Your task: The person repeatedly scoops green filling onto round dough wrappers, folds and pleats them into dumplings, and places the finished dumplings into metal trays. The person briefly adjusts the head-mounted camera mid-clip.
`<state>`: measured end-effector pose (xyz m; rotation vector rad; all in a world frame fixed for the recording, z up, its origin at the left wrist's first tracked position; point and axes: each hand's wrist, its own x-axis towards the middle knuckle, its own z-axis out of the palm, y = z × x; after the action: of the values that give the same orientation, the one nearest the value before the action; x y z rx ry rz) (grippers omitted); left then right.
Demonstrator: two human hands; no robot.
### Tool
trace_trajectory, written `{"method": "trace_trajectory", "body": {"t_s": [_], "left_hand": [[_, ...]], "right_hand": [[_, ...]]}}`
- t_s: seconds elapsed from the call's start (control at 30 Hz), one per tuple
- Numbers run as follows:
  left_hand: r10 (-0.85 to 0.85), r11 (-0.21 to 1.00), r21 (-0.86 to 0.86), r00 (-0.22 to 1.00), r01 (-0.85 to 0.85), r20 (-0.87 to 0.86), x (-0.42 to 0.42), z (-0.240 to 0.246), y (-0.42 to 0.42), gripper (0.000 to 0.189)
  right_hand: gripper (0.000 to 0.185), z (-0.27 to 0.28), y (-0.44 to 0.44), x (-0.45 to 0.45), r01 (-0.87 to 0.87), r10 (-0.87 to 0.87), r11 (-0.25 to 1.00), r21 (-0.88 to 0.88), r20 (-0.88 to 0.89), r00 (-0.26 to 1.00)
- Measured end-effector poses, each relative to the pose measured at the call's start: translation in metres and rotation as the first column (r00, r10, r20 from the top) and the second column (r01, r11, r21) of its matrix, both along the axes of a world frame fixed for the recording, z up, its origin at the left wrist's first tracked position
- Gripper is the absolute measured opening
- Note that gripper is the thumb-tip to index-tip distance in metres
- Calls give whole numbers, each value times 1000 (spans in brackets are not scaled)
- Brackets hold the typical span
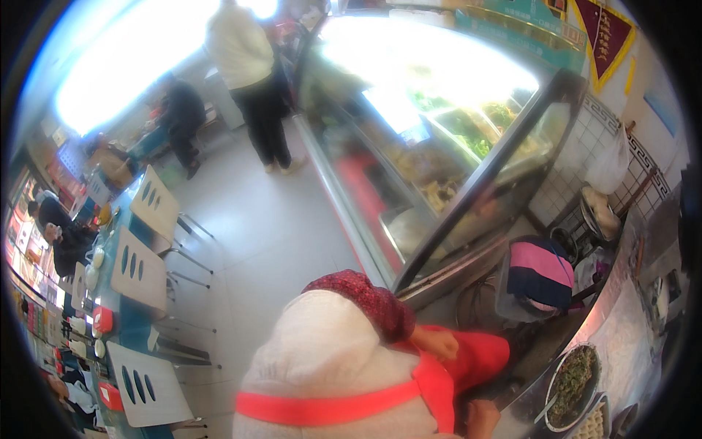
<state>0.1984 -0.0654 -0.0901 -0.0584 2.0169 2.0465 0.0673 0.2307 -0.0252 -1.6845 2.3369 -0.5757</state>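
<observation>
My left hand [439, 343] extends from a dark red patterned sleeve, its fingers partly curled before my red apron [477, 354]. Blur and the angle hide whether it grips anything. Lower down, my right hand [482, 418] shows only in part, near the work counter's edge; its fingers are unclear. To its right, a metal bowl [599, 359] holds a chopped filling with green bits [573, 381], and a utensil handle [545, 409] leans on the rim. Below the bowl is a tray [607, 414] of pale lumps, possibly dumplings. Crumpled clear plastic sheeting [625, 329] covers part of the counter.
A glass display case [471, 197] with trays of greens stands ahead. Beside it, a striped cloth [540, 269] covers a plastic container. At left are chairs [140, 274] and a teal dining table [131, 258]. One person [241, 49] stands on the tiled floor; several others are farther off.
</observation>
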Motion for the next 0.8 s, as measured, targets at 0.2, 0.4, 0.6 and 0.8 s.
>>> {"method": "trace_trajectory", "body": {"t_s": [0.2,0.4,0.6,0.8], "left_hand": [[-143,981,-180,900,73,-413,-22,-36,24,20],[-182,971,-222,889,94,-421,-32,-54,32,18],[-130,988,-121,949,99,-288,-35,-53,32,19],[-134,986,-131,962,105,-239,-38,-51,32,20]], "right_hand": [[12,7,4,2,9,-10,1000,-19,-67,998],[13,3,0,6,-48,48,999,2,-112,993],[15,7,0,6,-86,89,995,51,-64,994],[12,-7,8,1,-107,109,991,78,-28,994]]}}
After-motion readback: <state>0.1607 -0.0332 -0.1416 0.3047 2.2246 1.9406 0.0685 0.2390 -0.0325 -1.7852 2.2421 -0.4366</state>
